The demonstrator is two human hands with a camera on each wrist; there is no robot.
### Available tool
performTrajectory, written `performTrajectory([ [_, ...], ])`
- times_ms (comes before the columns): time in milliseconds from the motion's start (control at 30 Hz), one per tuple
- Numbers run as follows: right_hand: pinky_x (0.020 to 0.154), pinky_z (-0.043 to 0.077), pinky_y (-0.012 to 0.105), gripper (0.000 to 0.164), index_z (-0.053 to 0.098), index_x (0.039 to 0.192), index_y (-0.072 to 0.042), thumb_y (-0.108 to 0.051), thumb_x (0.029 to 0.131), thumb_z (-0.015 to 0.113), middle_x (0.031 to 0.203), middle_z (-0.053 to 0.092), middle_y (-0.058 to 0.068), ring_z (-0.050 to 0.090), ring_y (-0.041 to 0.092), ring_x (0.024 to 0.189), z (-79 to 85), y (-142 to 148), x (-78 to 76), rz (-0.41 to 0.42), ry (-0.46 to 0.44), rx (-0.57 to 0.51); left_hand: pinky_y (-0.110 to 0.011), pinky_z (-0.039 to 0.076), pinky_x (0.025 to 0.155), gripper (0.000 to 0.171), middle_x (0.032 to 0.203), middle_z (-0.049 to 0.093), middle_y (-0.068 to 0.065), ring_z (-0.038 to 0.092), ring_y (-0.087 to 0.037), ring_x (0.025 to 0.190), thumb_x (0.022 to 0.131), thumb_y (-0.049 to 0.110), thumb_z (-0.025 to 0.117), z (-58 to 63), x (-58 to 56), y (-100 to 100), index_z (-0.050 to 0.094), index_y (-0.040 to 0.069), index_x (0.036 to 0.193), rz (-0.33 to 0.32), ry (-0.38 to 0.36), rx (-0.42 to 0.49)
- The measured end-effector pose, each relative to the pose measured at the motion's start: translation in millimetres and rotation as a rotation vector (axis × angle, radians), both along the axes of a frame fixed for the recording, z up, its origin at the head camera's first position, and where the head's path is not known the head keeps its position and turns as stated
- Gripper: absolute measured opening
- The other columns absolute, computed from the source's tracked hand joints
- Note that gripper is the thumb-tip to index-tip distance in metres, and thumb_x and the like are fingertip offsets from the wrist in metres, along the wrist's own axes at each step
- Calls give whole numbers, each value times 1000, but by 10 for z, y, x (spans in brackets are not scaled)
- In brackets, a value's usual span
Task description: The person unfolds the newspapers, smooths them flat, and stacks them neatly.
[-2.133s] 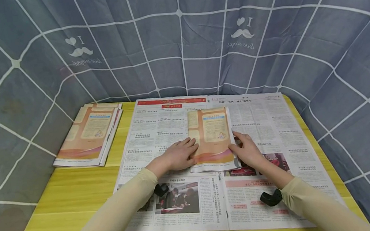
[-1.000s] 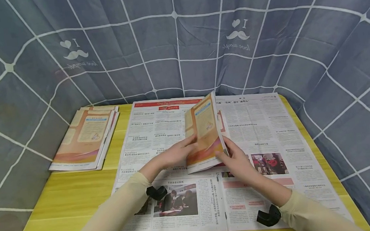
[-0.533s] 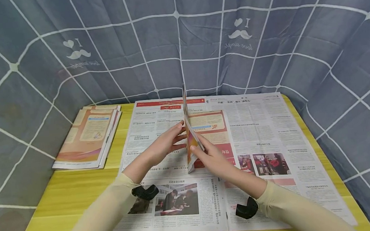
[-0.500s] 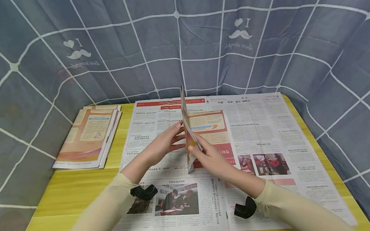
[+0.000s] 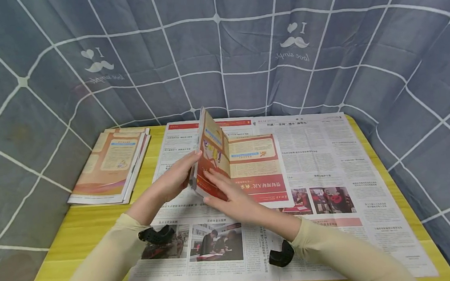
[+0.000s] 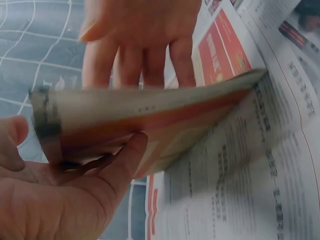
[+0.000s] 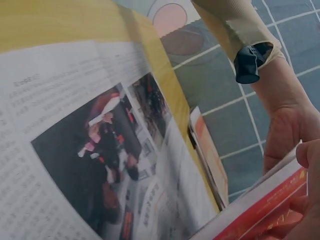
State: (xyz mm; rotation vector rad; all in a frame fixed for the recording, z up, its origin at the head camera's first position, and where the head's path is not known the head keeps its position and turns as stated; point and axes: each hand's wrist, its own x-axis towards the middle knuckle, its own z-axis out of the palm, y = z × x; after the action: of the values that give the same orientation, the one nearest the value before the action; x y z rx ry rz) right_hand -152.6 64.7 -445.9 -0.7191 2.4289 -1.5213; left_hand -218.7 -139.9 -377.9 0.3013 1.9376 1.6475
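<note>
Leaning between left hand, loosely spread at outer side, and right hand, fingers straight along inner, half-raised booklet seems light, floppy, easily creased; best pinched near free edge.

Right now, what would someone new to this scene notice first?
Probably the half-open orange paper, centre of the head view, its raised part between the left hand and the right hand, over a spread newspaper. Then the folded papers at the back left of the yellow table, and the grey curtain with white lines behind.
</note>
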Motion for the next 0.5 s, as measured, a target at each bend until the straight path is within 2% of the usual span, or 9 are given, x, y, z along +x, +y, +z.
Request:
performTrajectory([
  [100, 116, 24, 64, 72, 24, 165, -31, -49, 103, 57, 171, 15, -3, 14, 25, 155, -42, 32, 14, -2, -27, 3, -53, 42, 110, 68, 154, 44, -19, 50, -35, 137, 110, 43, 43, -18, -5, -86, 18, 11, 164, 26, 16, -50],
  [167, 114, 29, 62, 71, 27, 164, -29, -45, 103, 59, 169, 20, 1, 23, 28, 152, -75, 86, 7, -26, -67, -34, -49, 49, 104, 64, 149, 49, -21, 57, -34, 129, 110, 37, 45, -50, -16, -145, 20, 10, 164, 46, 30, -70],
  [333, 105, 44, 57, 66, 33, 162, -21, -34, 104, 60, 158, 39, 16, 46, 36, 139, -154, 342, -45, -155, -161, -116, -41, 58, 87, 55, 136, 56, -24, 67, -29, 110, 112, 23, 42, -176, -82, -293, 24, 8, 161, 92, 35, -75],
  [433, 105, 46, 56, 61, 34, 162, -16, -27, 106, 58, 157, 39, 22, 47, 41, 138, -201, 556, -101, -232, -171, -117, -41, 59, 83, 54, 134, 57, -26, 69, -27, 104, 112, 20, 40, -239, -121, -369, 23, 8, 162, 112, 34, -69],
  [500, 110, 41, 55, 59, 34, 161, -14, -24, 107, 55, 160, 35, 19, 41, 41, 142, -220, 712, -144, -288, -169, -97, -40, 59, 82, 56, 134, 56, -27, 69, -25, 102, 112, 19, 39, -276, -144, -414, 19, 7, 163, 120, 43, -72],
])
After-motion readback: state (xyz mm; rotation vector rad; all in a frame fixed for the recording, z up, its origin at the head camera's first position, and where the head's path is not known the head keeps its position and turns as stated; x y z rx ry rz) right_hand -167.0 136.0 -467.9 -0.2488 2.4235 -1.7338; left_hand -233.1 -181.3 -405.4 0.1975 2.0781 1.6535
